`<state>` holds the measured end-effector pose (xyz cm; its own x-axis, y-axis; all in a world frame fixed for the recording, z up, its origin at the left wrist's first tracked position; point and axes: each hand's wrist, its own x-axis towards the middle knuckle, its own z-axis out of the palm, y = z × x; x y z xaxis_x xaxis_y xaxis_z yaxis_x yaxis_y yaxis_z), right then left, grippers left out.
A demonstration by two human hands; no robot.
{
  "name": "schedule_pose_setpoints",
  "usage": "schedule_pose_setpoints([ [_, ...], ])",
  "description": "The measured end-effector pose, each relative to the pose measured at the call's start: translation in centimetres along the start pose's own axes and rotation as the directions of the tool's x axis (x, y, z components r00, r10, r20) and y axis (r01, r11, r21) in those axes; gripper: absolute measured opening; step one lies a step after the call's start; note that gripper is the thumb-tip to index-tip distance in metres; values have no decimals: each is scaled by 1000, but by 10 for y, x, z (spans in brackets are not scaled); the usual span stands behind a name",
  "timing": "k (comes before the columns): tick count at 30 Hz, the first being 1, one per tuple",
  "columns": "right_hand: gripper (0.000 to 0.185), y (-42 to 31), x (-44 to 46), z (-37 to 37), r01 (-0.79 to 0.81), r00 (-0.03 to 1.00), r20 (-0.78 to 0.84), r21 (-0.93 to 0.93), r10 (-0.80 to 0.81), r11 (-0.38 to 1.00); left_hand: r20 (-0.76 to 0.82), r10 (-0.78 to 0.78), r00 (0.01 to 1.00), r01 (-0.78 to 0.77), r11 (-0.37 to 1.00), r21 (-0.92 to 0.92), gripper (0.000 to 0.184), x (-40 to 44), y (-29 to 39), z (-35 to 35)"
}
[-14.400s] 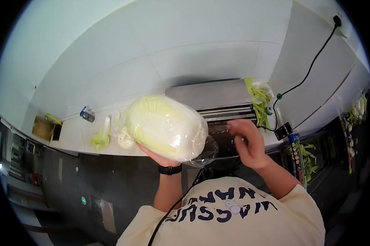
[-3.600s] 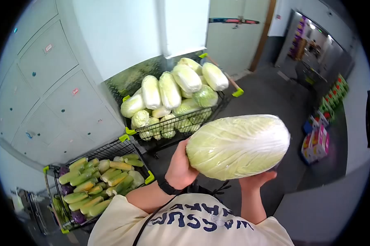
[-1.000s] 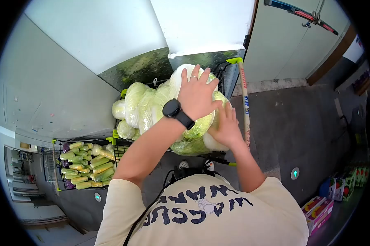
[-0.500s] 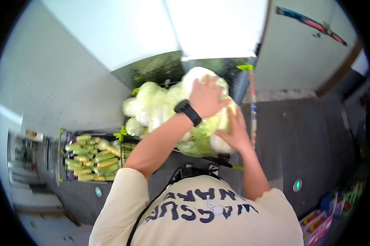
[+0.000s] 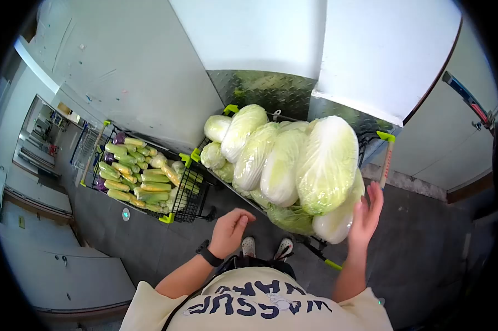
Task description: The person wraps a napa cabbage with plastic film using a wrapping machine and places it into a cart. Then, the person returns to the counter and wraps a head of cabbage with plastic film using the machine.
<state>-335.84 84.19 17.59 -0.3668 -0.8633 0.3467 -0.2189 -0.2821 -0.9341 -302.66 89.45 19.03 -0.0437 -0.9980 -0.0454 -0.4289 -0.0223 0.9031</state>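
Note:
Several Chinese cabbages in clear wrap are heaped on a cart. The largest cabbage [image 5: 327,165] lies on top at the right, and another cabbage [image 5: 333,227] pokes out beneath it at the front right. My right hand [image 5: 366,218] is open with its fingers stretched upward beside this lower cabbage; whether it touches the leaves I cannot tell. My left hand [image 5: 229,233], below a black wristband [image 5: 207,254], hangs in front of the cart's near edge. Its fingers are loosely curled together, with nothing visible in them and apart from the cabbages.
To the left stands a black wire cart [image 5: 187,201] with wrapped corn [image 5: 152,186] and some purple vegetables. A metal-plated wall [image 5: 254,91] rises behind the cabbages. A door [image 5: 436,132] is at the right. The cabbage cart's handle [image 5: 387,160] has green ends.
Both hands have come off the top cabbage; my left hand has drawn back low and left, my right lower and to the right. The view has shifted, showing more of the left cart.

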Motion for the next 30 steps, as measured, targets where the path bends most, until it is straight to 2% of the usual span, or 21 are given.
schedule_pose_setpoints([
  [1,65,4,12,2,-161,985,77,82,155,983,-41,62,997,-62,998,-3,18,0,1,-5],
  [3,65,-9,33,6,-388,891,280,58,358,920,-112,197,974,-198,980,-2,20,15,10,-16],
  [5,66,-32,30,18,-270,905,306,-124,295,955,-59,372,926,-360,920,157,27,45,29,-34],
  [6,67,-43,24,24,-204,910,317,-213,265,956,-53,408,911,-398,907,138,28,63,42,-39],
  [9,71,-40,-28,46,-45,998,30,-27,46,999,7,490,871,-488,865,117,31,132,70,-45],
  [11,78,-36,-70,58,-87,994,-51,126,94,988,107,539,836,-549,829,107,29,186,83,-39],
  [13,79,-38,-99,69,-200,973,-72,207,219,958,149,476,867,-478,878,-25,28,244,86,-15],
  [15,82,-48,-105,77,-400,890,-27,432,455,808,382,273,883,-315,948,51,35,290,102,7],
  [17,84,-55,-103,83,-499,795,17,587,606,637,483,81,872,-128,990,65,46,316,117,35],
  [19,84,-55,-91,99,-518,725,40,690,687,506,616,49,786,-203,962,182,61,372,90,80],
  [21,86,-36,-80,115,-441,739,-50,718,671,539,708,-104,699,-58,978,202,68,365,109,95],
  [22,87,-21,-75,119,-392,752,-85,739,653,548,804,-141,578,-24,982,189,72,369,111,100],
  [23,88,-15,-76,127,-348,754,-126,756,645,555,836,-152,527,-20,982,190,72,373,104,107],
  [25,85,-21,-67,147,-257,739,-301,702,603,665,886,-156,437,-12,984,180,72,388,99,119],
  [26,82,-27,-62,159,-221,716,-378,674,586,705,898,-135,418,-4,989,151,72,391,92,125],
  [28,76,-26,-54,173,-197,665,-503,594,551,780,874,-98,476,-101,981,165,73,389,89,127],
  [29,72,-30,-49,175,-191,630,-538,591,560,784,834,0,552,-246,956,162,75,387,86,128],
  [30,68,-34,-47,175,-166,658,-579,511,481,843,835,90,543,-244,968,54,76,385,84,126],
])
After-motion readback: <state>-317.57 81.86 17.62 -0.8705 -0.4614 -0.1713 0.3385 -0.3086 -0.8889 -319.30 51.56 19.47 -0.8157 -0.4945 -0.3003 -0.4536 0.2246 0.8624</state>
